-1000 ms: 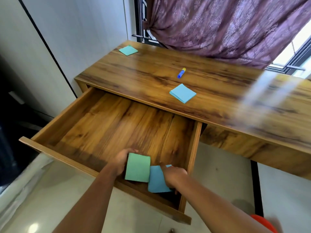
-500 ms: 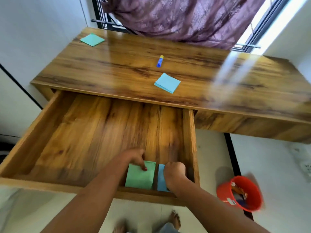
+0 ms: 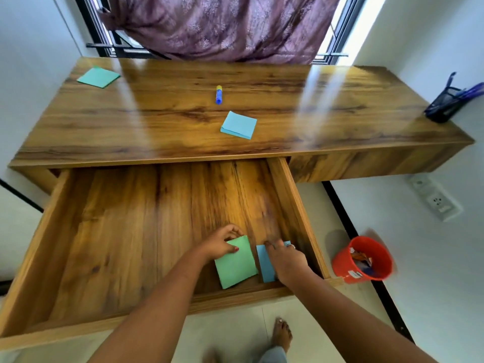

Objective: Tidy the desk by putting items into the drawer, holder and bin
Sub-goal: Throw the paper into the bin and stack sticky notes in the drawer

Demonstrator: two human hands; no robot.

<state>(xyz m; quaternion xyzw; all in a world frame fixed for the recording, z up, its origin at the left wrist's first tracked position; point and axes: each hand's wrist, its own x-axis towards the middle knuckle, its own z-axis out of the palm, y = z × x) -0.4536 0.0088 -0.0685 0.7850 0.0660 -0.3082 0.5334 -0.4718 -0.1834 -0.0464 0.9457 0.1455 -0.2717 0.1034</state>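
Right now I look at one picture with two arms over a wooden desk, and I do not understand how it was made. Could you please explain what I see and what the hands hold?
There is no machine here: a person wears a camera on the head, so the picture looks forward and down at their own arms. The left hand pinches a corner of a green pad, and the right hand presses straight fingers on a blue pad beside it. Both pads lie in the open drawer, near its front right corner. On the desk lie a second green pad, a blue stick with a yellow cap, a second blue pad and, at the far right, a dark pen holder. A red bin stands on the floor.
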